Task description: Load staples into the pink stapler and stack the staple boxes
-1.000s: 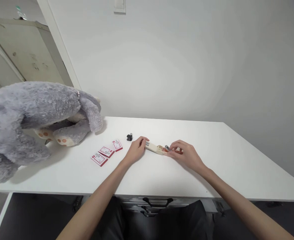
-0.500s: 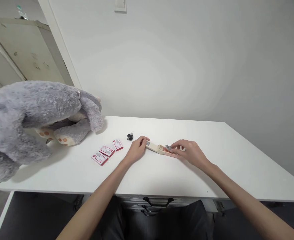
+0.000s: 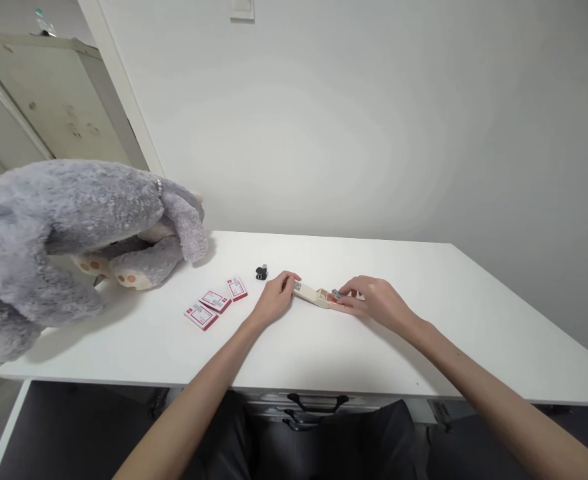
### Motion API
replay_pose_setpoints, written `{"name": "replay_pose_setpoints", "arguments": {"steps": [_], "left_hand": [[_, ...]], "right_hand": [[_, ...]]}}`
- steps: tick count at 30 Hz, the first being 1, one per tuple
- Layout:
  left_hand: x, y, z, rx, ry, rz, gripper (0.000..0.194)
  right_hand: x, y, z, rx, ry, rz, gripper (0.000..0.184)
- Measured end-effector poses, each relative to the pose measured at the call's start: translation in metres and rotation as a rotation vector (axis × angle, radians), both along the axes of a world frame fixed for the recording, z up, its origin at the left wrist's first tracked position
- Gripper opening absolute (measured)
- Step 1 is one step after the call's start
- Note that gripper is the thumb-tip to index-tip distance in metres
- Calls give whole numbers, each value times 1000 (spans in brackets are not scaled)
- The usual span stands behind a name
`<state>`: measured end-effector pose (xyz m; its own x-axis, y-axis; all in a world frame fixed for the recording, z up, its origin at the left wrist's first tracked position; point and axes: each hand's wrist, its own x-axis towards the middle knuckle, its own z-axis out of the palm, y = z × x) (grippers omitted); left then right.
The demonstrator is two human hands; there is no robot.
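A cream stapler (image 3: 310, 294) lies folded wide open on the white desk, with a metal plate near its left end. My left hand (image 3: 275, 297) has its fingers closed around that left end. At the other end, my right hand (image 3: 380, 301) pinches the stapler's opened right part. A grey metal piece (image 3: 337, 293) and an orange-red inner part show just by its fingertips. The palm side of the right hand and the stapler's far right end are mostly hidden. A small black staple remover (image 3: 261, 272) rests up and left of my left hand.
Three red-and-white boxes (image 3: 215, 301) lie left of my left hand, apparently staple boxes. A large grey plush toy (image 3: 89, 207) takes up the desk's left side. The wall (image 3: 324, 120) rises behind the desk (image 3: 274, 360). Drawers with black handles (image 3: 318, 403) are below the front edge.
My right fingertips have shifted very slightly over the stapler's right part. The whole view has moved a little; otherwise both hands stay in place.
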<state>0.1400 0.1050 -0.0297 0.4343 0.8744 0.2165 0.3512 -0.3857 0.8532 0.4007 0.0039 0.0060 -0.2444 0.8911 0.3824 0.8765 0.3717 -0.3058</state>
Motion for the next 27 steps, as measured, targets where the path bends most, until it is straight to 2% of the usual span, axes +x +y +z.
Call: {"name": "replay_pose_setpoints", "arguments": {"steps": [5, 10, 18, 21, 24, 27], "left_hand": [[0, 1, -1, 3, 3, 0, 36], [1, 1, -2, -13, -6, -2, 35], [0, 1, -3, 3, -12, -6, 36], [0, 1, -3, 9, -6, -2, 36], [1, -1, -1, 19, 9, 0, 36], [1, -3, 1, 25, 27, -17, 38]], "right_hand": [[-5, 3, 1, 9, -10, 3, 19], [-4, 0, -1, -29, 55, -17, 25], [25, -28, -11, -147, 121, -67, 39], [30, -38, -17, -240, 118, -100, 31], [30, -42, -16, -291, 233, -162, 30], [26, -40, -8, -253, 387, -173, 37]]}}
